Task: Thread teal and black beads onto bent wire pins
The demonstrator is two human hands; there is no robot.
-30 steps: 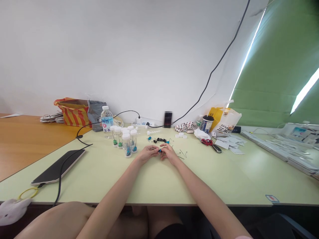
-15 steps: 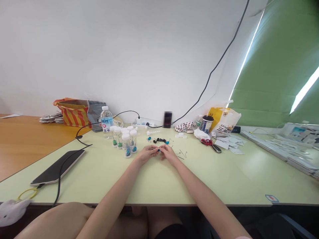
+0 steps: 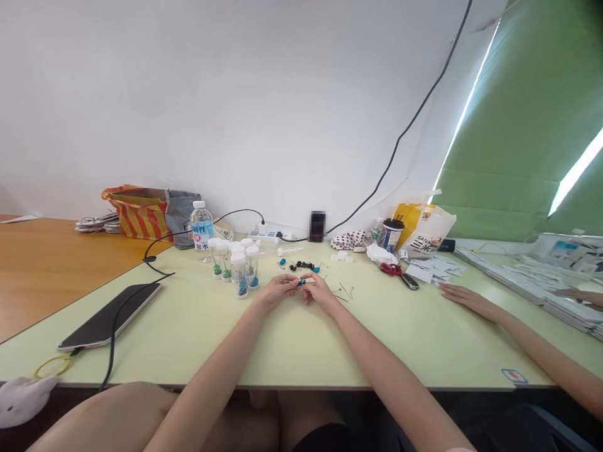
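Fingertips meeting over the table, my left hand and my right hand both pinch a small blue-and-black piece. Its exact kind is too small to make out. Just beyond the hands lies a row of small black pieces, with a blue piece at its right end and another blue one on the left. Thin metal pins lie right of my right hand. White-capped clear vials holding green or blue pieces on stems stand to the left.
A water bottle stands behind the vials. A tablet with a cable lies at left. Loose white caps, red-handled scissors and paper packets lie to the right. Another person's hand rests on the table at right.
Another person's hands and forearm have come into view at the right. The piece between my fingers has turned slightly, showing more black; my hands have barely moved.
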